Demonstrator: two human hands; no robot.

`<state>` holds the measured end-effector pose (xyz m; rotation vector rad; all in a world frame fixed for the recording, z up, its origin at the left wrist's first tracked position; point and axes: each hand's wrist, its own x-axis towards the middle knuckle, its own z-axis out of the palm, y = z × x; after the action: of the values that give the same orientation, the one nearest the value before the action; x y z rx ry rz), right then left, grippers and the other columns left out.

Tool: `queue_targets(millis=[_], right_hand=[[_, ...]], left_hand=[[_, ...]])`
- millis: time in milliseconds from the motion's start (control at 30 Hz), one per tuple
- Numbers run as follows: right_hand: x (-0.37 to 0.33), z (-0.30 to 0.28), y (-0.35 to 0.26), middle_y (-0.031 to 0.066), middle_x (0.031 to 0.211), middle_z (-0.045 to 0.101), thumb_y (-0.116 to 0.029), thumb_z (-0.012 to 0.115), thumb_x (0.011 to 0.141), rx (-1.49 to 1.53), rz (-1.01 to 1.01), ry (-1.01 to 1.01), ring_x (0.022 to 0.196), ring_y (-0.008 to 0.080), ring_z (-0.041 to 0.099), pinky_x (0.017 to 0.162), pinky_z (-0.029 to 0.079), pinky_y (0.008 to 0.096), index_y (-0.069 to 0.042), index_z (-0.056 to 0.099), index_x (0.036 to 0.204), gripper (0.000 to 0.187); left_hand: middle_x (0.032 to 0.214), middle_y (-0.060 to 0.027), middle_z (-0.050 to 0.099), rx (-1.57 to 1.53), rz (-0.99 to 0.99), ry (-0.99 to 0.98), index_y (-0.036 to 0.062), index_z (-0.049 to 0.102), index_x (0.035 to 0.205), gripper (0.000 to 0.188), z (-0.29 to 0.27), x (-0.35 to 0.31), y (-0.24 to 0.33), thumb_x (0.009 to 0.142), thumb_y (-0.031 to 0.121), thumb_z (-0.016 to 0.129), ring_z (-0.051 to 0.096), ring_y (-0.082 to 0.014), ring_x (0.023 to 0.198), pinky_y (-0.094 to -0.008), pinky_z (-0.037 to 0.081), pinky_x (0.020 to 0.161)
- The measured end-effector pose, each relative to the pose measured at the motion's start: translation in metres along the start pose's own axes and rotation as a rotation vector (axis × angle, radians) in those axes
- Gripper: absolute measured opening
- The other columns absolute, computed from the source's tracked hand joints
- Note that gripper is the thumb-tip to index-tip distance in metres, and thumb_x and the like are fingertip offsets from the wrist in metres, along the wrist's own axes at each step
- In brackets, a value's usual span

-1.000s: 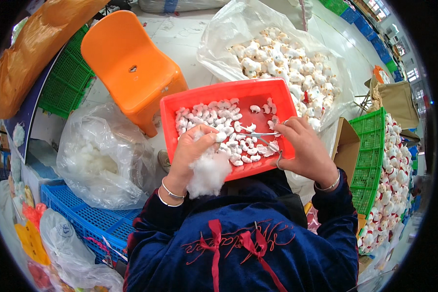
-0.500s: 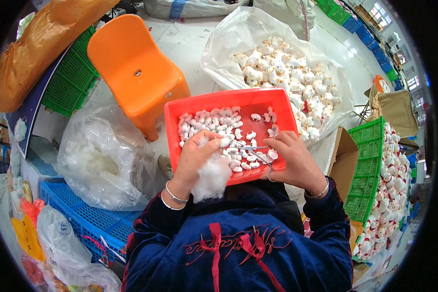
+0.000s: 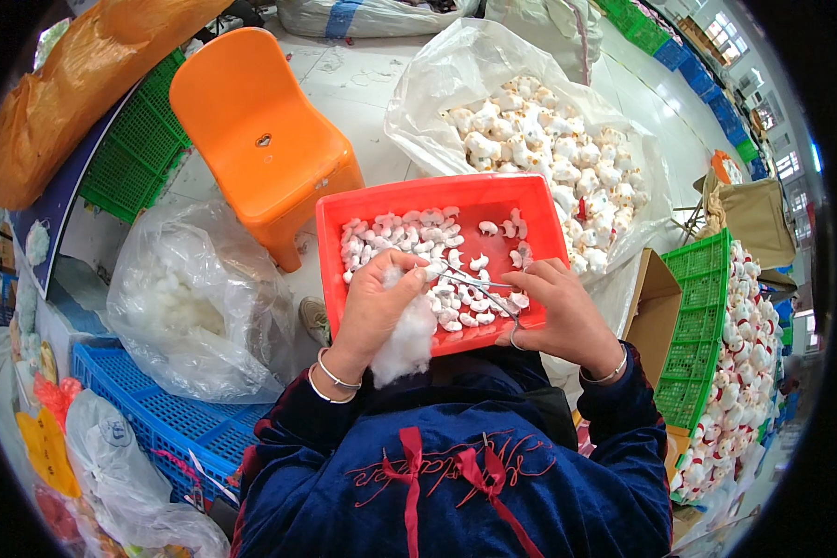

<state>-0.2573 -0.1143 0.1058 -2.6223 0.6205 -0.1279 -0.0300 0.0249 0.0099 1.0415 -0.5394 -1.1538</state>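
Note:
Over the red plastic tub (image 3: 405, 198), my left hand (image 3: 367, 302) pinches a small white fabric piece (image 3: 433, 270) between thumb and fingers. A fluffy wad of white stuffing (image 3: 407, 344) hangs from the same hand beneath the thumb. My right hand (image 3: 563, 307) grips slim metal forceps (image 3: 476, 282) with scissor-style handles, a finger through one loop. Their tips reach to the piece at my left fingertips; whether they are inside it cannot be made out. Many small curved white pieces (image 3: 391, 234) lie in the tub.
Beyond the tub stands an open clear bag of white stuffed toy parts (image 3: 567, 153). An orange chair (image 3: 256, 139), a plastic bag of stuffing (image 3: 191, 312) and a blue crate (image 3: 181, 409) are at left. At right are a cardboard box (image 3: 654, 307) and a full green crate (image 3: 696, 330).
The forceps now slant more steeply toward my left fingertips. The stuffing wad has shifted slightly left and sits closer under my left hand. Both hands keep their holds.

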Motion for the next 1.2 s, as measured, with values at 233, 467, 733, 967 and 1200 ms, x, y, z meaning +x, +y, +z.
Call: queue_targets(millis=[233, 467, 733, 967, 1200], right_hand=[[0.002, 0.007, 0.003, 0.0136, 0.107, 0.066, -0.018, 0.086, 0.069, 0.058, 0.054, -0.032, 0.104, 0.033, 0.062, 0.092, 0.05, 0.043, -0.005, 0.07, 0.119, 0.055], [0.0, 0.007, 0.01, 0.0108, 0.097, 0.067, -0.013, 0.087, 0.069, 0.056, 0.017, 0.023, 0.092, 0.0306, 0.064, 0.082, 0.051, 0.0411, -0.004, 0.073, 0.11, 0.044], [0.003, 0.004, 0.007, 0.0113, 0.098, 0.067, -0.014, 0.085, 0.071, 0.066, 0.013, -0.006, 0.096, 0.0313, 0.064, 0.084, 0.051, 0.0416, -0.005, 0.073, 0.11, 0.042], [0.003, 0.005, 0.011, 0.0113, 0.093, 0.065, -0.013, 0.086, 0.07, 0.065, -0.033, 0.027, 0.089, 0.0306, 0.063, 0.078, 0.05, 0.0415, -0.003, 0.072, 0.107, 0.041], [0.004, 0.004, 0.013, 0.011, 0.094, 0.065, -0.014, 0.087, 0.071, 0.066, -0.064, -0.027, 0.092, 0.0303, 0.063, 0.08, 0.05, 0.0417, -0.003, 0.073, 0.107, 0.041]], left_hand=[[0.103, -0.0031, 0.071, 0.045, 0.037, 0.006, 0.0023, 0.066, 0.111, 0.013, 0.003, -0.001, 0.001, 0.1, 0.009, 0.067, 0.065, -0.0074, 0.094, -0.0241, 0.054, 0.085], [0.103, -0.0032, 0.071, 0.088, 0.044, 0.011, 0.0015, 0.067, 0.111, 0.013, 0.002, 0.0, 0.0, 0.1, 0.009, 0.066, 0.066, -0.0077, 0.095, -0.0239, 0.054, 0.084], [0.103, -0.0035, 0.071, 0.038, 0.036, 0.003, 0.0016, 0.067, 0.11, 0.012, 0.004, -0.001, 0.002, 0.1, 0.008, 0.067, 0.066, -0.0078, 0.094, -0.0241, 0.054, 0.084], [0.103, -0.0031, 0.071, 0.06, 0.031, 0.005, 0.0015, 0.067, 0.111, 0.013, 0.003, 0.0, 0.002, 0.1, 0.009, 0.066, 0.066, -0.0079, 0.094, -0.0241, 0.055, 0.084], [0.103, -0.0032, 0.07, 0.056, 0.038, 0.006, 0.0018, 0.066, 0.111, 0.013, 0.003, 0.0, 0.002, 0.101, 0.009, 0.066, 0.067, -0.0083, 0.095, -0.0247, 0.055, 0.084]])
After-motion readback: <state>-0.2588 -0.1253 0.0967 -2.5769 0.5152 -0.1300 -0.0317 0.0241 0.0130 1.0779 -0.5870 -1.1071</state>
